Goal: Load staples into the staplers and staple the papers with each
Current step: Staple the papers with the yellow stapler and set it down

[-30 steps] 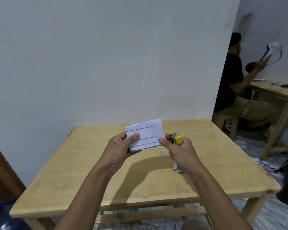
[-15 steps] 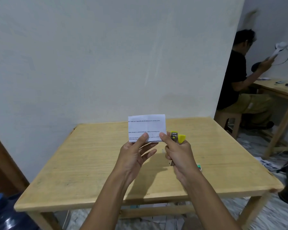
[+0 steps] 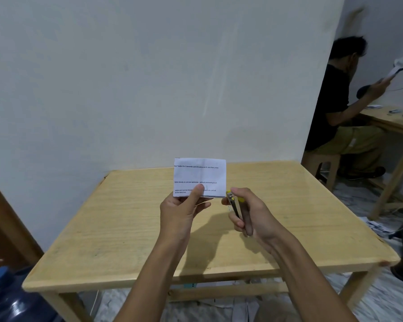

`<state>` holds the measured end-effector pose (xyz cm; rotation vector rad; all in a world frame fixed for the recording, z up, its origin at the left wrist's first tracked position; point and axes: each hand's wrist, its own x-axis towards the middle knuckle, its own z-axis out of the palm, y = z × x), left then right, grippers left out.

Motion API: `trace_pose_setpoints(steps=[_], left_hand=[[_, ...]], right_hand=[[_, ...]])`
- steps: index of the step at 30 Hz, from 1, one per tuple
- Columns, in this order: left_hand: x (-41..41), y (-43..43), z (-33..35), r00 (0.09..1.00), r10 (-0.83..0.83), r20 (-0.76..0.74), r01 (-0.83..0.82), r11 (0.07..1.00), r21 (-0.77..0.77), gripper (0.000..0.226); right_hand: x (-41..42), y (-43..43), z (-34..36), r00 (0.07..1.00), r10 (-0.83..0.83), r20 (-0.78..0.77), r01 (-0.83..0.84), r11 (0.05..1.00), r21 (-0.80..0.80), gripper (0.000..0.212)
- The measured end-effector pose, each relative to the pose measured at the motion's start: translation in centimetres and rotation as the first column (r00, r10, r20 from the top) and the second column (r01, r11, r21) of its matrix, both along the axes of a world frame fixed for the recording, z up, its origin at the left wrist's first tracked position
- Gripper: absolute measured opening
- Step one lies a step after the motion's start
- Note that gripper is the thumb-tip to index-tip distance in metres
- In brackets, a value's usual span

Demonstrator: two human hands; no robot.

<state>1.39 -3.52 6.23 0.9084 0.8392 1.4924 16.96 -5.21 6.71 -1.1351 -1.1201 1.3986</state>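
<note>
A pale wooden table (image 3: 126, 228) stands against the white wall (image 3: 149, 77), hands' shadows falling across it.

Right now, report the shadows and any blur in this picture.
Head view: the left hand and right hand throw a soft shadow on the table beneath them; print on the paper is fairly sharp; the seated person at far right is blurred.

white printed paper (image 3: 200, 176), yellow stapler (image 3: 237, 204)
</note>
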Motion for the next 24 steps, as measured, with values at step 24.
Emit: trace_pose_setpoints(steps=[24], left_hand=[[-0.1, -0.6, -1.0, 0.962, 0.150, -0.229, -0.113, 0.979, 0.167, 0.006]], right_hand=[[-0.8, 0.4, -2.5, 0.990, 0.094, -0.101, -0.093, 0.996, 0.016, 0.096]])
